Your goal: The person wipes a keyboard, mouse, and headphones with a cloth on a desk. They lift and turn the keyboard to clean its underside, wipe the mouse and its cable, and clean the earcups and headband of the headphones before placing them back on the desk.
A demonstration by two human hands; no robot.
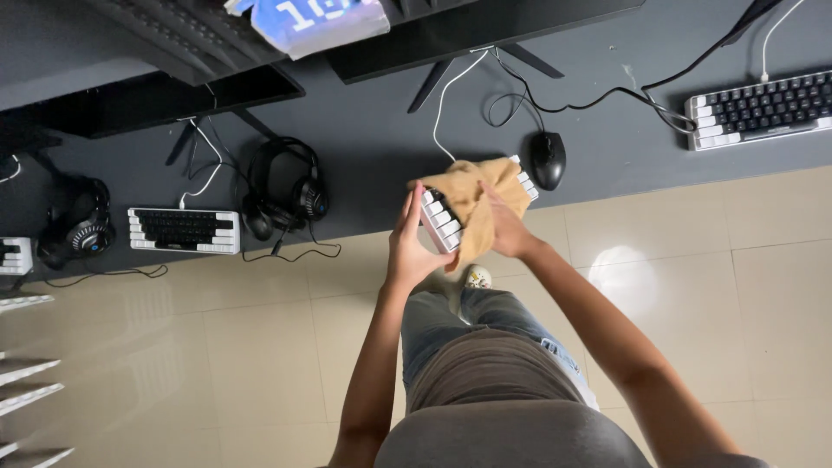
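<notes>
Item: small white-keyed keyboard, lifted off the grey desk and held tilted over the desk's front edge, above the tiled floor. Landmark for all entries: this keyboard.

Left hand: at the keyboard's near-left end, fingers extended upward along its edge, palm cupped against the casing, gripping it.

Right hand: on the keyboard's right side, fingers closed on a tan cloth and pressing it onto the keys. The cloth drapes over most of the keyboard's top, leaving one row of keys on the left and a few at the far-right corner uncovered.

Below the keyboard: the person's jeans and one patterned shoe on the floor.

Just right of the keyboard, on the desk: black mouse, cable looped behind it. A white cable runs from the keyboard's far end up toward the monitor stands.

Left, near: black headset. Further left: black-and-white keyboard, then a second headset.

Far right: another black-and-white keyboard with a white lead.

Far edge: dark monitors on splayed feet.
</notes>
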